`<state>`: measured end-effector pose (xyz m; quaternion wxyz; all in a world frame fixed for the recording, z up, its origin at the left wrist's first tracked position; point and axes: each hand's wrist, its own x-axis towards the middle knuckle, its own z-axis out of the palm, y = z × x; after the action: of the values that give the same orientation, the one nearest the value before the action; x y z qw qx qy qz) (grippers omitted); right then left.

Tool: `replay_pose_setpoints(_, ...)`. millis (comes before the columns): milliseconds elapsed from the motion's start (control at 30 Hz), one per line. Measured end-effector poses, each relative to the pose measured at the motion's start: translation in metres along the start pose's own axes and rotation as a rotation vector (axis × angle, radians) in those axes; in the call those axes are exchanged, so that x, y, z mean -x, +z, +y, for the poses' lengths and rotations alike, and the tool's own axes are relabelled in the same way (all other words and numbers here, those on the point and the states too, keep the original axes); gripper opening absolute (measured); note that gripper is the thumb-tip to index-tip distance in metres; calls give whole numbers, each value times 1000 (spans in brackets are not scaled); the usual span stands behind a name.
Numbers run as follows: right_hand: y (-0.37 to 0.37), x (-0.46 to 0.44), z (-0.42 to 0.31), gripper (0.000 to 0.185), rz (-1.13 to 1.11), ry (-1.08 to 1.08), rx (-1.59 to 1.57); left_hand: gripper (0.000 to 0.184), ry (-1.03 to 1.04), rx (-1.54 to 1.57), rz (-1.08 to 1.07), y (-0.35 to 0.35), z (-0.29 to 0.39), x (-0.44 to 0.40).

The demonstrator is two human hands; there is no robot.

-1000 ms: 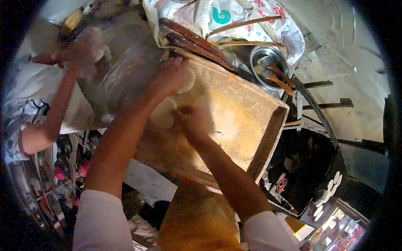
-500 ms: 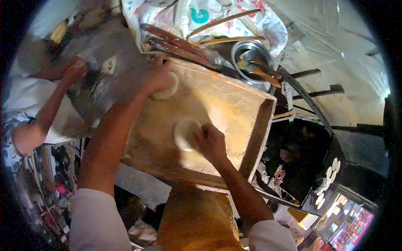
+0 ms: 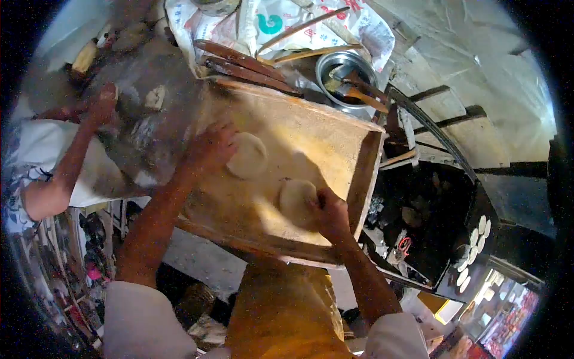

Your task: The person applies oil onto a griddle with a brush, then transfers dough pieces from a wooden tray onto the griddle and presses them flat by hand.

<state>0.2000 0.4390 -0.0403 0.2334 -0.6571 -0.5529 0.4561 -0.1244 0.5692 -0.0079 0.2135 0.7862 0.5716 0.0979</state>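
A shallow wooden tray (image 3: 344, 128), its bottom dusted with sesame-like grains, lies in front of me. My left hand (image 3: 212, 145) is at its left part, fingers apart, touching the left edge of a round flat dough disc (image 3: 247, 157). Toward the tray's near right corner, my right hand (image 3: 330, 210) pinches the right edge of a second dough disc (image 3: 298, 201). Both discs are pale and close to the tray's bottom; whether the second one rests fully on it I cannot tell.
A co-worker's hands (image 3: 104, 106) are over a floured table (image 3: 134, 66) with a dough piece (image 3: 155, 97). Behind the tray are wooden sticks (image 3: 239, 60), a metal pot (image 3: 347, 63) with brushes and a printed sack (image 3: 287, 24). Several pale discs (image 3: 473, 251) lie at right.
My right hand has moved right and nearer with its disc. My left hand has shifted nearer along with the other disc, its fingers now spread. The whole view has shifted slightly.
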Motion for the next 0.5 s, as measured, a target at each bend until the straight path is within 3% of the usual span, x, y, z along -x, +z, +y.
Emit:
replay_pose_setpoints(67,3,4,-2,27,-42,-81,150,32,181,-129,26,8,13,5)
replay_pose_setpoints(133,-8,7,-8,25,-119,-88,59,30,264,-179,0,5,25,14)
replay_pose_setpoints(167,-15,11,-13,24,-195,-90,-35,31,0,-117,-195,4,31,18)
replay_pose_setpoints(200,-22,12,-13,24,-168,-30,-177,31,-133,-82,-292,0,37,23)
replay_pose_setpoints(233,-25,3,-7,22,-27,-62,53,31,-268,-59,-384,-3,42,27)
replay_pose_setpoints(333,-24,-14,20,20,103,-109,245,32,-235,-29,-226,-13,72,38)
replay_pose_setpoints(433,-13,-9,31,15,22,-68,229,35,-252,-230,-224,6,84,46)
replay_pose_setpoints(500,-21,0,17,17,8,-168,115,35,-244,-66,-147,24,75,49)
